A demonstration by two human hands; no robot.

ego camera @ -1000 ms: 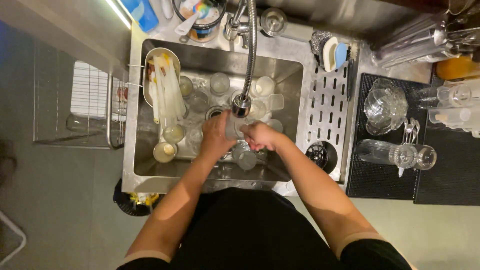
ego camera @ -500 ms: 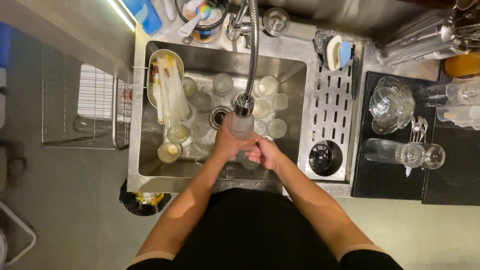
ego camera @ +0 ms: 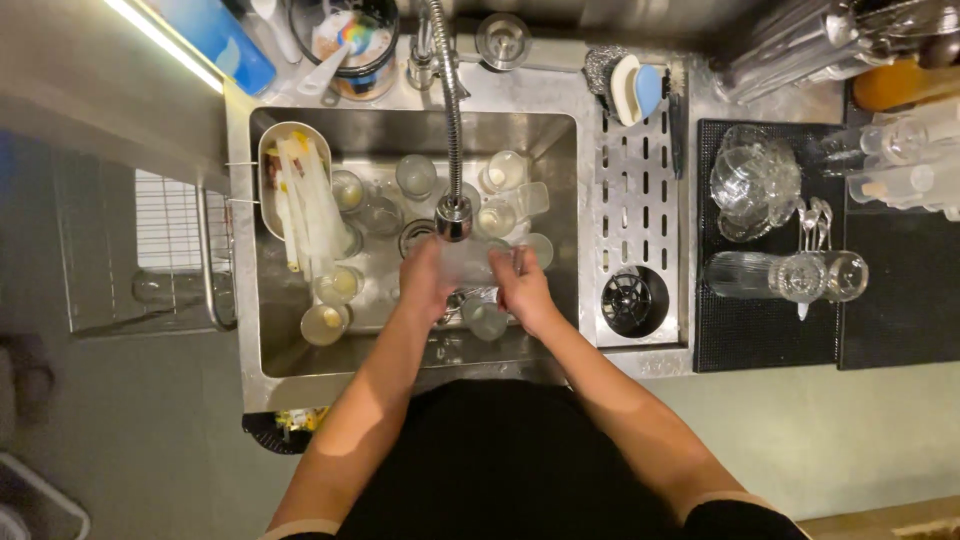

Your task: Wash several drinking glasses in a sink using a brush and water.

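Sink (ego camera: 566, 180): steel basin, many cups and glasses crowding its floor.
Drainboard (ego camera: 633, 190): slotted, just right of the basin.
Mat (ego camera: 760, 340): black, glasses lying on it, well apart from the hands.
Faucet (ego camera: 453, 215): spray head hangs directly over the held glass.
Left hand (ego camera: 425, 282): wrapped around the clear glass (ego camera: 466, 260).
Right hand (ego camera: 520, 288): fingers closed on the glass's other side.
Glass: above the basin's middle, between both hands.
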